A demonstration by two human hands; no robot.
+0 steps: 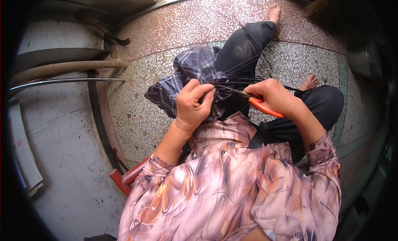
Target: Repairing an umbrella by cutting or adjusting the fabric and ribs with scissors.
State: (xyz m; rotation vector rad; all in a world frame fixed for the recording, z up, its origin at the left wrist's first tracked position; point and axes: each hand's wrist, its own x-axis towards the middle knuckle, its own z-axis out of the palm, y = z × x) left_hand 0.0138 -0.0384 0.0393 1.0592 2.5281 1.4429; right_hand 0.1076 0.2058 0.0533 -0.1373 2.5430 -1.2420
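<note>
My right hand (275,99) grips a pair of scissors (265,109) by its orange handles. The narrow metal blades point left, and their tips reach the fingertips of my left hand (193,103). Thumb and forefinger of that left hand are pinched together at the end of some thin black strands (244,80). These strands run across my lap between both hands, and a few long ones spread up over my knee. Under the left hand lies a dark plaid cloth (197,60), bunched over my leg. Whether the blades touch a strand is too small to tell.
I sit on a speckled terrazzo floor (137,104) with my legs bent. On the left are a grey metal surface (62,129), a wooden pole (74,67), a metal rod (70,81) and a red bar (134,171). A metal vessel (358,60) stands at the far right.
</note>
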